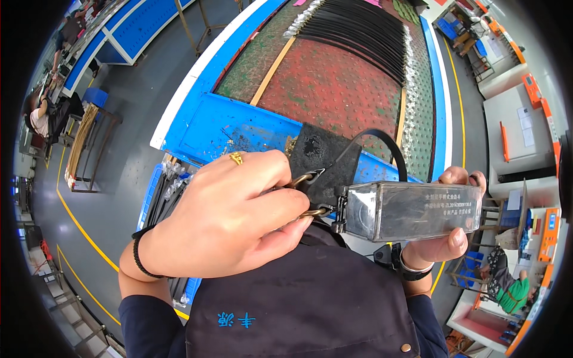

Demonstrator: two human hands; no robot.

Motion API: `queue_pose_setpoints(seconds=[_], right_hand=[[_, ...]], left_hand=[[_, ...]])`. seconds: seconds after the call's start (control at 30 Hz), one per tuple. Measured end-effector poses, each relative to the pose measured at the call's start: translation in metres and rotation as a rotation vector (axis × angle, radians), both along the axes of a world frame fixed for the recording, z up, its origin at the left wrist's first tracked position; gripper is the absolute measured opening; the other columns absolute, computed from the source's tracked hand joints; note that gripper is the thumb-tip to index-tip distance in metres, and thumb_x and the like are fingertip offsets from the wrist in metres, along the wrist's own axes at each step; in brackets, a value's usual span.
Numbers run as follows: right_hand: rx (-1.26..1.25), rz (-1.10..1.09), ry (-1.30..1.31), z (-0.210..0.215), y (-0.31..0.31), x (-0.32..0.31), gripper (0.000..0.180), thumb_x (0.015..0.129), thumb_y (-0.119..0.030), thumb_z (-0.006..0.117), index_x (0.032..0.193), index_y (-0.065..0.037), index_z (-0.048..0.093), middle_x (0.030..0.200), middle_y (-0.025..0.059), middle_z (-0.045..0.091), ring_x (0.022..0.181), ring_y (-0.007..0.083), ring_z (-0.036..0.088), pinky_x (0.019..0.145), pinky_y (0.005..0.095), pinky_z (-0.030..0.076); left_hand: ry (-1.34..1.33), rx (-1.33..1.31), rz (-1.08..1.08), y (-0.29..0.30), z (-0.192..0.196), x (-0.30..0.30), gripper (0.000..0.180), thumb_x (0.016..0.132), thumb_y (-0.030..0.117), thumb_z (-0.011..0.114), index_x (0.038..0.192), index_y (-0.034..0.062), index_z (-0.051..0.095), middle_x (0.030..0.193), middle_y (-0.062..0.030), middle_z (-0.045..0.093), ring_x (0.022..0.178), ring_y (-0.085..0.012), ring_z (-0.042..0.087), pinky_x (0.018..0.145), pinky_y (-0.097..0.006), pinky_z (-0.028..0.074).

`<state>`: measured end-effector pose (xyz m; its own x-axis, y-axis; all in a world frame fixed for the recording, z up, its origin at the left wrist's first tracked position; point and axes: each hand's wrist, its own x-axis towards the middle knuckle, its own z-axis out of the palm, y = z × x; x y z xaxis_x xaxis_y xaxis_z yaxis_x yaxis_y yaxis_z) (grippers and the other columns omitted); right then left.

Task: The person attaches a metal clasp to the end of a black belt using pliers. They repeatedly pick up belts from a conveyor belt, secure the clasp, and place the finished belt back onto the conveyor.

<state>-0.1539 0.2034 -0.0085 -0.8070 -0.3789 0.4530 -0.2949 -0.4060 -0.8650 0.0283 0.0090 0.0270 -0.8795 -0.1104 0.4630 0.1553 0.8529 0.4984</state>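
Observation:
My left hand (230, 209), with a ring and a black bracelet, is closed in a pinch around brass-coloured metal fittings (314, 211) of a black strap (388, 140). The strap arches up from the fittings and drops behind the box. My right hand (456, 238) is closed around the right end of a clear plastic box (418, 209), with fingers above and thumb below. The box is long and faceted, greyish inside, with pale print and a dark fitting at its left end, close to my left fingertips.
Ahead is a blue-edged worktable (256, 122) with a worn red-green studded surface and a row of black strips (358, 36). A dark mat (322, 155) lies at its near edge. A blue crate (152, 194) of wrapped strips stands left. Other people work at both sides.

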Motion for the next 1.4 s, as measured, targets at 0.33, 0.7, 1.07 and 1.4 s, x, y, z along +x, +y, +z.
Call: queue_pose_setpoints(seconds=[0.33, 0.7, 1.07, 1.4], right_hand=[[-0.154, 0.04, -0.192, 0.003, 0.008, -0.004, 0.079, 0.061, -0.037, 0.064, 0.126, -0.004, 0.034, 0.104, 0.0176, 0.046, 0.088, 0.0224, 0.053, 0.069, 0.0317, 0.05], [-0.001, 0.055, -0.162, 0.009, -0.005, 0.004, 0.086, 0.055, -0.043, 0.068, 0.124, -0.003, 0.036, 0.097, 0.0183, 0.051, 0.084, 0.0217, 0.052, 0.069, 0.0292, 0.046], [-0.449, 0.447, -0.256, -0.001, 0.025, -0.024, 0.062, 0.077, -0.027, 0.055, 0.128, -0.005, 0.029, 0.121, 0.0144, 0.034, 0.1, 0.0264, 0.053, 0.081, 0.0453, 0.049], [0.025, 0.201, -0.529, -0.1, 0.018, -0.042, 0.06, 0.079, -0.018, 0.055, 0.133, -0.008, 0.031, 0.123, 0.0162, 0.046, 0.113, 0.0284, 0.049, 0.094, 0.042, 0.043]], left_hand=[[0.143, -0.185, 0.037, 0.001, -0.003, -0.002, 0.025, 0.051, 0.009, 0.072, 0.074, 0.0055, 0.066, 0.069, -0.0052, 0.048, 0.056, -0.0191, 0.048, 0.05, -0.03, 0.037], [0.19, -0.274, -0.042, 0.003, 0.003, -0.003, 0.026, 0.052, 0.005, 0.071, 0.077, 0.0028, 0.061, 0.073, -0.0047, 0.047, 0.055, -0.0158, 0.048, 0.046, -0.027, 0.034], [0.109, -0.157, 0.018, -0.007, -0.012, 0.002, 0.023, 0.06, 0.008, 0.071, 0.081, 0.0039, 0.061, 0.074, -0.0058, 0.047, 0.058, -0.0189, 0.048, 0.05, -0.031, 0.038], [0.049, 0.796, 0.362, -0.028, -0.056, 0.019, 0.007, 0.083, 0.009, 0.054, 0.082, 0.0022, 0.053, 0.072, -0.0002, 0.05, 0.061, -0.0074, 0.044, 0.056, -0.021, 0.033]])
